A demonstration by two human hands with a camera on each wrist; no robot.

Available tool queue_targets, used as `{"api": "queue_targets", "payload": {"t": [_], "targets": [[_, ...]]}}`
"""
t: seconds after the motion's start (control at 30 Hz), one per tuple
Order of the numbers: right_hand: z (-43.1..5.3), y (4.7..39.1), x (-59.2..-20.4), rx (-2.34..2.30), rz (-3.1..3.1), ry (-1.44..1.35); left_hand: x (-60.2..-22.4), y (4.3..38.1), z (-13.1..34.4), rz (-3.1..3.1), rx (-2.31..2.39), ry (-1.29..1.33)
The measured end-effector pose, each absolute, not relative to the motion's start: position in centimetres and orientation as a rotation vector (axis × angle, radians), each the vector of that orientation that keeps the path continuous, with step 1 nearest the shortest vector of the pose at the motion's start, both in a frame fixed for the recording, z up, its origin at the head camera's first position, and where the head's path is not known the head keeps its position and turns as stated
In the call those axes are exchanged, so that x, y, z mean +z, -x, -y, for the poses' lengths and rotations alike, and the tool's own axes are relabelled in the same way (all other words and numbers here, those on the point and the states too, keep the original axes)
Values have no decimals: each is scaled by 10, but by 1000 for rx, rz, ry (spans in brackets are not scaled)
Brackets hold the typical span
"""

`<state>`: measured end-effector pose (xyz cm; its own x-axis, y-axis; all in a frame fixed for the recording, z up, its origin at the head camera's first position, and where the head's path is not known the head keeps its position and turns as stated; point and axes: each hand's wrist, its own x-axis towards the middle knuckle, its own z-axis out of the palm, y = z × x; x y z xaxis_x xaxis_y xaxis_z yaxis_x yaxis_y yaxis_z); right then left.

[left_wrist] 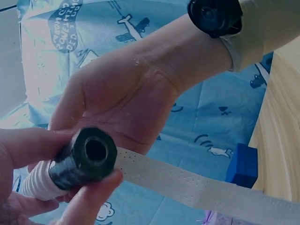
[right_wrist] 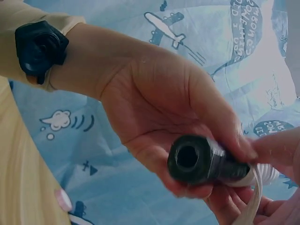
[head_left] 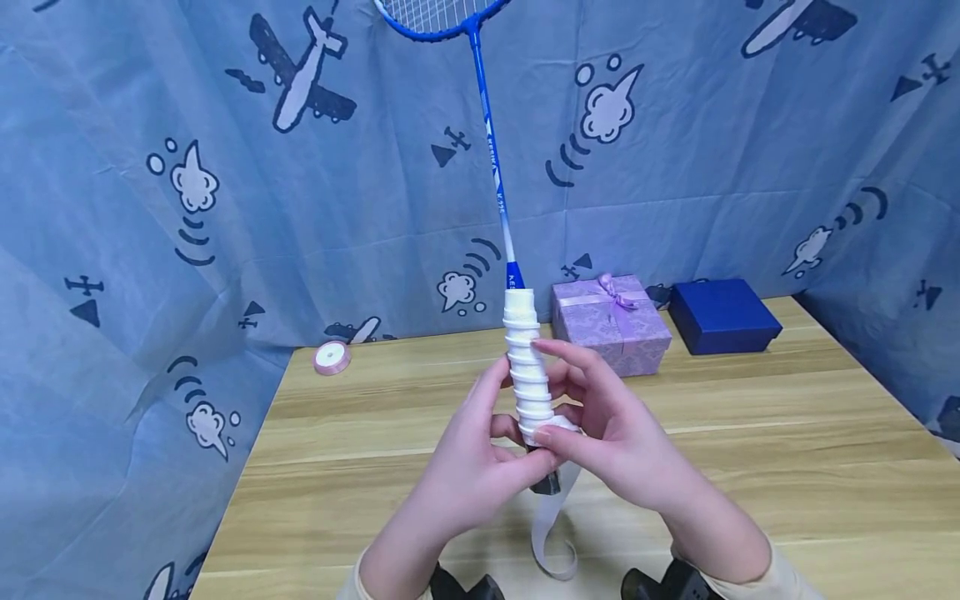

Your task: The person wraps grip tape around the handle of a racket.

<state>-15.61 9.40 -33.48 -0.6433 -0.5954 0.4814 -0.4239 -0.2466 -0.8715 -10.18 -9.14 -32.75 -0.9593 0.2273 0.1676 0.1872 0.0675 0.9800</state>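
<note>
A blue and white badminton racket (head_left: 495,167) stands almost upright, its head cut off by the top edge of the head view. Ridged white grip tape (head_left: 528,367) is wound around its handle, while the dark butt end (left_wrist: 86,159) is bare. My left hand (head_left: 472,454) holds the lower handle from the left, thumb near the butt. From the right, my right hand (head_left: 618,425) pinches the tape against the handle low down, with its index fingertip touching the windings higher up. A loose tail of tape (head_left: 551,525) hangs below and curls at its end.
Behind the hands, a purple gift box (head_left: 611,325) with a bow stands beside a dark blue box (head_left: 723,317) on the wooden table (head_left: 360,483). A pink ribbon roll (head_left: 332,357) lies at the back left. Patterned blue cloth (head_left: 360,192) hangs behind.
</note>
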Motion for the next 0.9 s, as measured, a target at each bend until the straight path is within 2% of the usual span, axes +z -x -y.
{"api": "queue_targets", "payload": {"t": [0.2, 0.5, 0.9], "targets": [[-98, 160, -333, -2037, -1617, 1304, -327, 103, 95, -2051, 2161, -557], [-98, 164, -335, -2042, -1322, 1450, -336, 112, 101, -1814, 2220, -895], [-99, 164, -335, -2049, -1200, 1464, -338, 113, 100, -1717, 2235, -977]]}}
